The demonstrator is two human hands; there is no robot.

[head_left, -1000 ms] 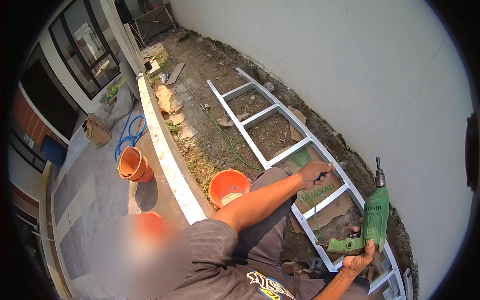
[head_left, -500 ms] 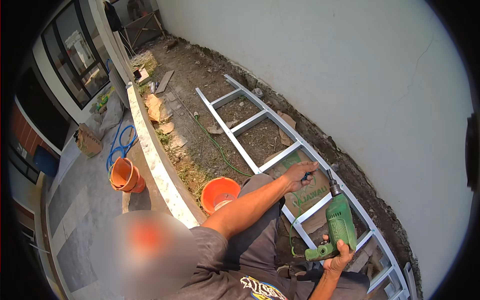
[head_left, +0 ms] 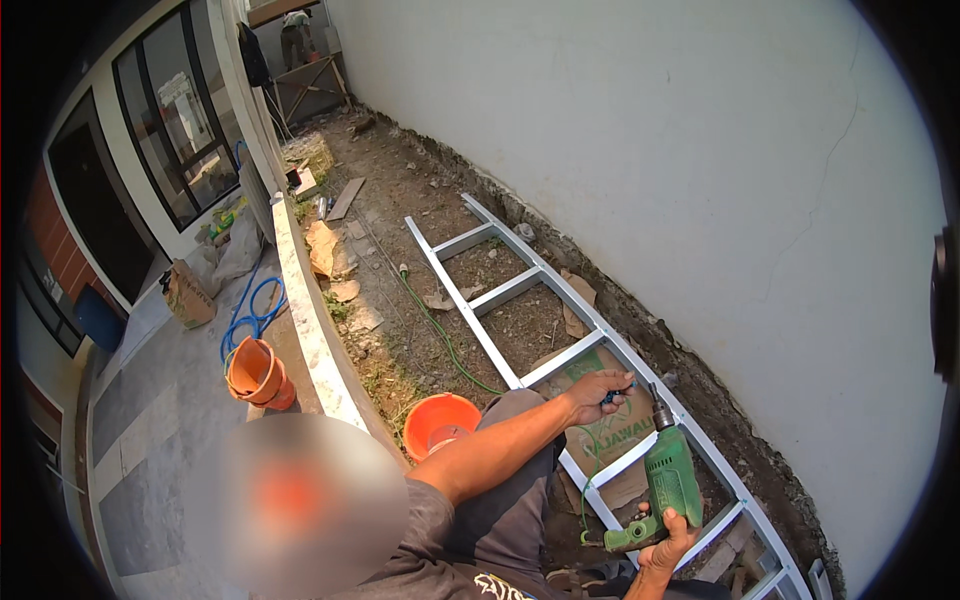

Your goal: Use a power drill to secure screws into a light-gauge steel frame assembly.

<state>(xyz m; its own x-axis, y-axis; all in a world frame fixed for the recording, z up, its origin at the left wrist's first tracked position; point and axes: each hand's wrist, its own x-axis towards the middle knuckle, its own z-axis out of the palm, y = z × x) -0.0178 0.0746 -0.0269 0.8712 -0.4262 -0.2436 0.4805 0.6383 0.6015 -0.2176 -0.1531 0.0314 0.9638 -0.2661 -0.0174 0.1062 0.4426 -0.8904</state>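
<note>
My right hand (head_left: 668,540) is closed round the handle of a green power drill (head_left: 674,472), whose chuck and bit point away from me over a silver metal ladder-shaped frame (head_left: 575,352). Just left of the bit's tip is my left hand (head_left: 598,396), its fingers pinched together. Small dark-blue pieces (head_left: 613,397) show in its fingers, too small to name. The fingertips and the bit appear close, apart from each other. The frame lies on the ground before me, and a printed brown sheet (head_left: 628,428) shows between its rungs.
An orange basin (head_left: 440,418) sits left of my knee. A green cord (head_left: 440,325) crosses the dirt. Orange buckets (head_left: 260,375) and a blue hose (head_left: 250,318) lie beyond a low kerb (head_left: 318,325). A white wall (head_left: 700,150) bounds the right. Far off, another person (head_left: 296,38) bends over.
The view has tilted up, so the frame and my left hand sit lower in it, and the far person shows more fully. Both hands keep their holds; the drill stays beside the left fingertips.
</note>
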